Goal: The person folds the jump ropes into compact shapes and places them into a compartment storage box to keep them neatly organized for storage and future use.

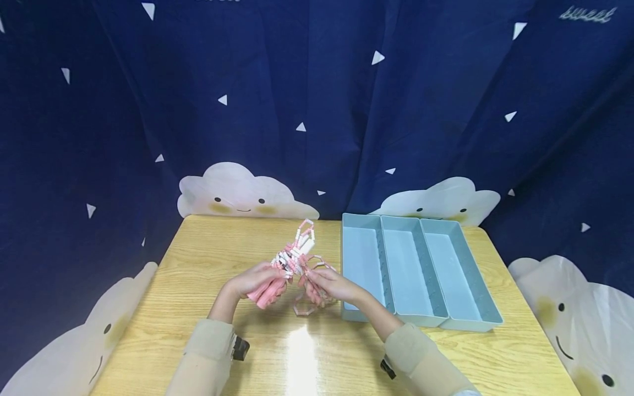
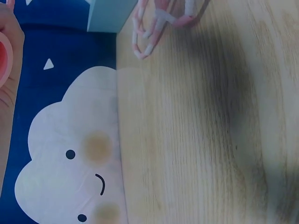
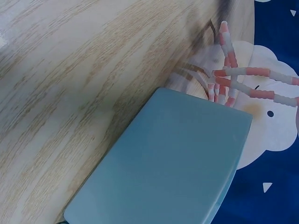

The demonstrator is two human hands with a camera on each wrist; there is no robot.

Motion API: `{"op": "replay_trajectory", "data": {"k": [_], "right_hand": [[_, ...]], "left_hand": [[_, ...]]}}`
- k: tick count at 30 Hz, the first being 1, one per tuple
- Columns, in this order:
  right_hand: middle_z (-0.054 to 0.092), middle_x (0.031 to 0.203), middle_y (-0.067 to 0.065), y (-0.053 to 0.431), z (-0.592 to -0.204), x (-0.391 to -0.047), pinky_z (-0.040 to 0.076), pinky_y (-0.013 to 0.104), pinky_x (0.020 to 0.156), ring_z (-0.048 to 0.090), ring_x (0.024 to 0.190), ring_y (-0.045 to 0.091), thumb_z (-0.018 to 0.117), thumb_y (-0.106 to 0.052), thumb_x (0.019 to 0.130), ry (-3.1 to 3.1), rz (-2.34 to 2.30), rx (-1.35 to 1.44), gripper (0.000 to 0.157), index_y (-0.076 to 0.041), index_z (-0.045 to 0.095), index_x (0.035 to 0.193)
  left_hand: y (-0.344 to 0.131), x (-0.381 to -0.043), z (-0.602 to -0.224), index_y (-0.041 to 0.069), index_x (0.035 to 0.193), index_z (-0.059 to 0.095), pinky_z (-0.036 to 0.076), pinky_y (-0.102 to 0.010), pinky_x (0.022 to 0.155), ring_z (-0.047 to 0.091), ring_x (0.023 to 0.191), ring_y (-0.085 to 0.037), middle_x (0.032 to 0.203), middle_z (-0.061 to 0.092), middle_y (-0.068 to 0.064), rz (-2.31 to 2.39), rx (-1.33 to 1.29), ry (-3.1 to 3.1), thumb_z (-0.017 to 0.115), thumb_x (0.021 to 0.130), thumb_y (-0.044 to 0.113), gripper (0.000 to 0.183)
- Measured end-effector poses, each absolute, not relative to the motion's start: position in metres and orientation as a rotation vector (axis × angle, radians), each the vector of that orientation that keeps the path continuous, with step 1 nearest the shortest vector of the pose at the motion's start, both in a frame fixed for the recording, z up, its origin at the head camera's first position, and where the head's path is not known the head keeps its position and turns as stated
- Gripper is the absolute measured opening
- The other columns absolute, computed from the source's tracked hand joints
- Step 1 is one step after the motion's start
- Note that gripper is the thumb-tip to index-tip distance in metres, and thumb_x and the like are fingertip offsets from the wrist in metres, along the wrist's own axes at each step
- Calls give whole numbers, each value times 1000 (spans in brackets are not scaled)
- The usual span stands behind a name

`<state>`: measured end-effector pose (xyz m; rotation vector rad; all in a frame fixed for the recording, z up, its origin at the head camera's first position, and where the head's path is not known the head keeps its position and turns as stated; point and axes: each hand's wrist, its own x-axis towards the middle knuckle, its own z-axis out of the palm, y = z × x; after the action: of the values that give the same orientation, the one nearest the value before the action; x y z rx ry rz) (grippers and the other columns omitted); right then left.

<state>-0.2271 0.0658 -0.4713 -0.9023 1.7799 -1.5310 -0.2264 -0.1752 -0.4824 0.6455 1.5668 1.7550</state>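
Observation:
A jump rope (image 1: 295,254) strung with pink and white beads is bunched in loops between the two hands, over the wooden table. My left hand (image 1: 255,279) grips its pink handles (image 1: 268,292), which point down towards the near side. At the edge of the left wrist view, the round hollow end of one handle (image 2: 3,59) shows beside the hand. With thumb and fingers my right hand (image 1: 333,284) pinches part of the beaded rope. Loose loops stand up above the bundle and hang below the right hand; in the right wrist view beaded strands (image 3: 257,72) cross near the bin.
Three light blue bins (image 1: 413,269) stand side by side on the right of the wooden table (image 1: 198,253), their left wall close to the right hand. A dark blue curtain (image 1: 317,110) with clouds and triangles hangs behind the table.

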Motion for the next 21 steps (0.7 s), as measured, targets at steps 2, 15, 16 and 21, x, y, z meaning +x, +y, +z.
{"op": "replay_trajectory", "data": {"k": [2,15,16,21], "right_hand": [[51,69,29,65,-473,-228,44,21,44,51,52,13,19,-10,101,1764,-1541,-885,40,16,51,101],[59,74,22,68,-495,-236,50,46,50,57,56,11,28,-23,101,1795,-1572,-876,42,11,53,110],[60,75,22,68,-494,-236,50,48,52,58,57,11,28,-23,101,1799,-1568,-873,42,11,53,111],[62,76,20,70,-493,-236,52,39,50,59,57,11,29,-20,101,1820,-1567,-824,40,10,52,115]], "left_hand": [[-175,-227,-484,-1,82,53,48,-20,45,53,49,-9,63,55,-3,1755,645,1574,29,97,14,32],[-173,-225,-479,0,78,52,49,-19,46,53,49,-8,62,54,-2,1773,617,1587,30,96,12,31],[-173,-225,-480,0,78,52,49,-19,46,53,49,-8,62,54,-2,1775,618,1589,30,97,12,31],[-176,-228,-487,4,85,55,49,-21,47,54,52,-9,66,55,-3,1798,585,1593,38,95,23,28]]}}
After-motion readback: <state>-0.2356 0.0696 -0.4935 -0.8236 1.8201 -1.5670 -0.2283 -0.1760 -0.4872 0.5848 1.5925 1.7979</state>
